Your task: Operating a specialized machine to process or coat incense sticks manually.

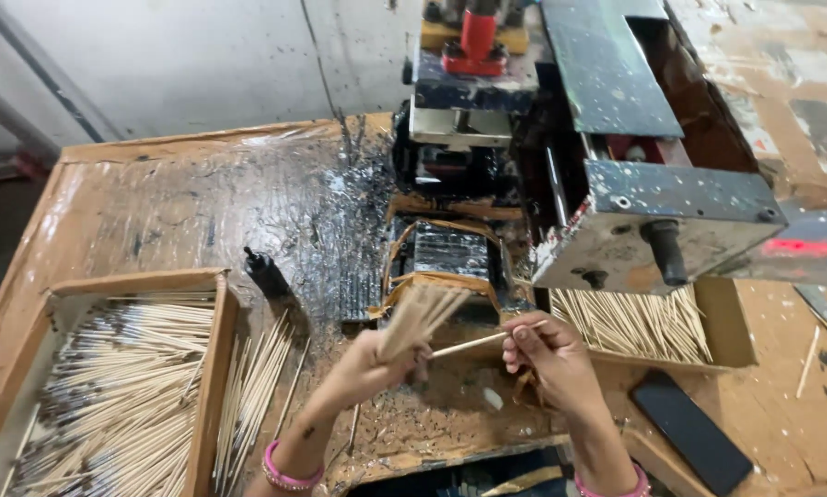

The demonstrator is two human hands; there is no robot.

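My left hand (365, 366) grips a fanned bundle of thin bamboo sticks (420, 316), held upright just in front of a dark, paste-stained machine (450, 253). My right hand (549, 357) pinches a single stick (468, 344) that points left toward the bundle. Both wrists wear pink bangles. A tray of bare sticks (636, 324) lies right of my right hand, under the machine's metal housing (657, 225).
A wooden box (213, 368) at the left holds several dark-coated sticks. Loose sticks (259, 382) lie beside it. A black phone (691, 431) rests at the lower right. The wooden table (156, 202) is smeared with black paste near the machine.
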